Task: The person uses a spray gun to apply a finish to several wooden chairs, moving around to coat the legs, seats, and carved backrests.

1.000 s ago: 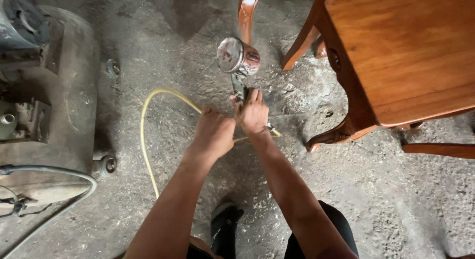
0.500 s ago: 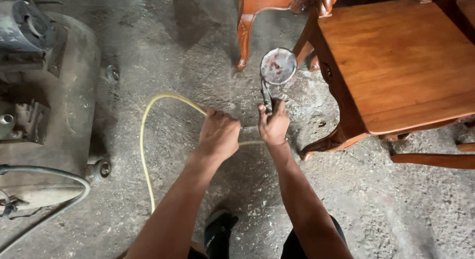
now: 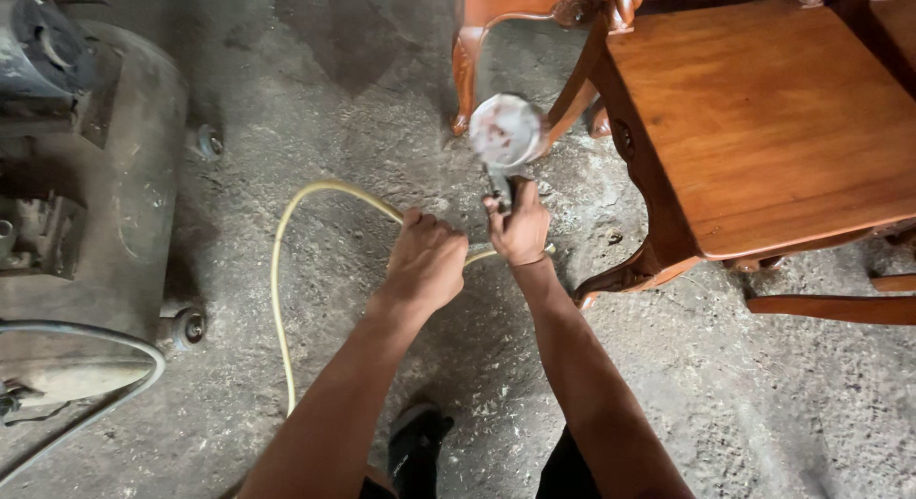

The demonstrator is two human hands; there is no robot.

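Note:
My right hand (image 3: 520, 227) grips the handle of a spray gun whose round metal cup (image 3: 506, 132) sticks up, blurred, in front of a brown wooden chair (image 3: 763, 127). My left hand (image 3: 426, 260) is closed around the yellow air hose (image 3: 286, 251) just behind the gun. The hose loops out to the left over the dusty concrete floor and runs back toward my feet. Both hands are close together, a little left of the chair's front leg (image 3: 625, 275).
A large dusty air compressor tank (image 3: 95, 203) on small wheels fills the left side, with a grey hose (image 3: 95, 342) curving by it. A second carved chair leg (image 3: 466, 70) stands at the top. My dark shoe (image 3: 415, 447) is at the bottom.
The spray gun has risen and moved right, closer to the chair. Both hands have followed it, and the view has shifted so that more of the chair seat shows.

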